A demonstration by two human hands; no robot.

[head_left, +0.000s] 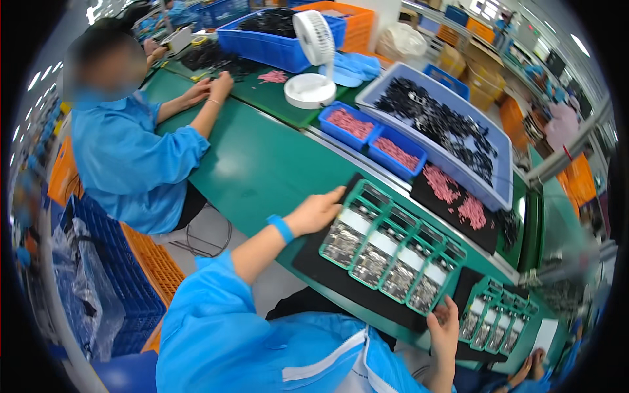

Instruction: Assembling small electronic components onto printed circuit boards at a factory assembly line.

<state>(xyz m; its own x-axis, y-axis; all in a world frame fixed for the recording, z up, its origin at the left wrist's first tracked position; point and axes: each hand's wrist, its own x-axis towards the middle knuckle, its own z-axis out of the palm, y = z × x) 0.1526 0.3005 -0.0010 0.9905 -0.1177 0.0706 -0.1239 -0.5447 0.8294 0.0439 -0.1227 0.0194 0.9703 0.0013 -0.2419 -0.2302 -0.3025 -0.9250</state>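
In front of me a green divided tray (379, 286) lies on a black mat (314, 257). Its long compartments hold many small silvery metal parts and white strips. My left hand (319, 211), with a blue band at the wrist, grips the tray's left end, its fingertips at the far left corner. Beside the near right corner is my right hand (444, 324), palm partly up, fingers loosely bent and apart, nothing seen in it. Whether its fingertips touch the tray I cannot tell.
Blue bins of pink parts (350, 123) and a large bin of black parts (432, 121) stand beyond the tray. Loose pink pieces (442, 183) lie nearby. A white fan (314, 62) stands farther back. A co-worker (131, 150) sits left; another tray (495, 321) lies right, near another person's hands (531, 367).
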